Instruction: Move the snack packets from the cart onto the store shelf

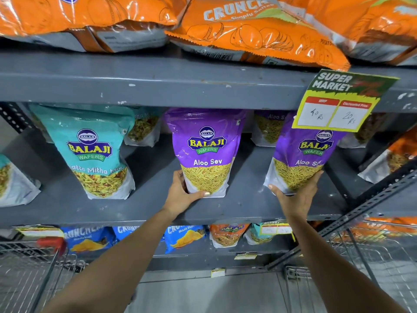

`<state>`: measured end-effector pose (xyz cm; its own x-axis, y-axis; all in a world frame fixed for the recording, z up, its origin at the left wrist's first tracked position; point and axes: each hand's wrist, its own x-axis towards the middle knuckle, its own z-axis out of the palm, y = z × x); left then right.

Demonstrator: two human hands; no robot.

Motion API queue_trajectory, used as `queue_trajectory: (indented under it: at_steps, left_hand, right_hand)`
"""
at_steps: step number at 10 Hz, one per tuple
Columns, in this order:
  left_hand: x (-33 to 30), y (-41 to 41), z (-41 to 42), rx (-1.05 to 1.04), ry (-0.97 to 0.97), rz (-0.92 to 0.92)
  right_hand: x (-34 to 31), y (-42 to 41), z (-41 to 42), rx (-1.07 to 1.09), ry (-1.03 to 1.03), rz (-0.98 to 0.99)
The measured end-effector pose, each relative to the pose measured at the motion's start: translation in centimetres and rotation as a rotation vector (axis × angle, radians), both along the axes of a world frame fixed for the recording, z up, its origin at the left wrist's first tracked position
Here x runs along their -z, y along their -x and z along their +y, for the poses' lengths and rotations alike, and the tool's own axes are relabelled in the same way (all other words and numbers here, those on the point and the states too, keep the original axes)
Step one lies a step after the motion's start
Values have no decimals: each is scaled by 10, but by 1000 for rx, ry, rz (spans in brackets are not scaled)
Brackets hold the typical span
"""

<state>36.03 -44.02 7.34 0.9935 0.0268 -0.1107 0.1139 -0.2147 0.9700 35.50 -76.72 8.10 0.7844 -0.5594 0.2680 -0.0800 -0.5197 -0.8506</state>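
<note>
Two purple Aloo Sev packets stand at the middle grey shelf (pixel 144 199). My left hand (pixel 182 192) grips the bottom left corner of the centre purple packet (pixel 206 152), which stands upright on the shelf board. My right hand (pixel 297 194) cups the base of the right purple packet (pixel 302 154), which tilts slightly and is partly hidden by a price tag. A wire cart (pixel 27 267) with a red handle sits at the lower left, its contents out of sight.
A teal Khatta Mitha Mix packet (pixel 94 150) stands left of centre, with more packets behind. Orange crisp bags (pixel 255 35) lie on the shelf above. A yellow price tag (pixel 338 102) hangs from that shelf's edge. Blue packets (pixel 185 238) fill the shelf below. Another wire basket (pixel 383 251) is at the right.
</note>
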Motion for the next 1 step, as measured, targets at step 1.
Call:
queue_trajectory:
  at_steps: [1]
  left_hand:
    - [0,10,1,-30,25,-39]
  right_hand:
    - [-7,12,9,18,-37,-54]
